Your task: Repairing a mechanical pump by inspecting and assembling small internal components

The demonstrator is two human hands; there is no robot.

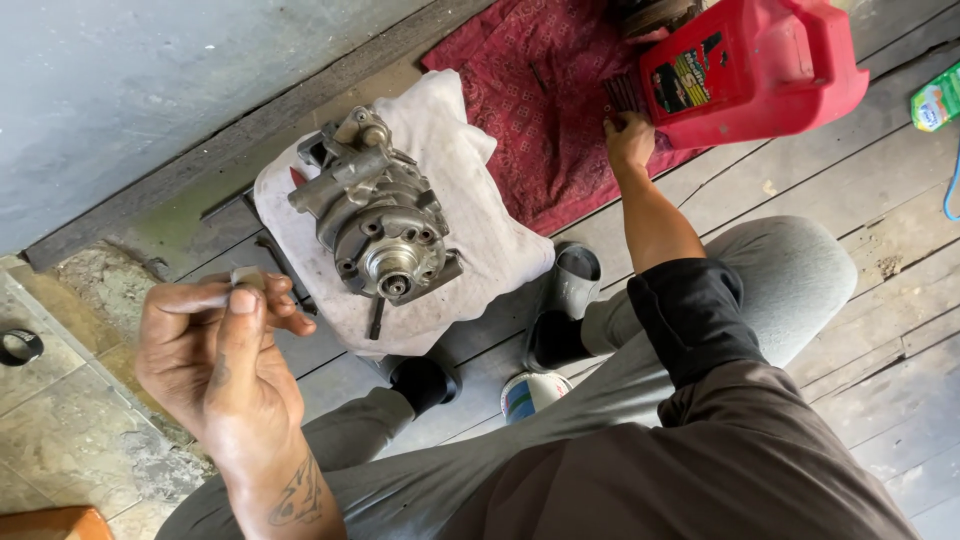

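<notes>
A grey metal compressor-like unit [382, 222] with a round hub stands on a white cloth [470, 190] in front of me. My left hand [222, 352] is raised at the lower left, its fingertips pinched on a small metal part [247, 277]. My right hand [628, 137] reaches far out and rests on a dark red patterned cloth [545, 95], right beside a red plastic jug [755, 65]. Whether that hand grips anything there is hidden by its own fingers.
A small can [530, 393] stands between my legs on the wooden floor. A black ring [20, 347] lies on the stone tiles at far left. A grey wall [130, 80] runs along the top left. A green packet [938, 100] lies at the right edge.
</notes>
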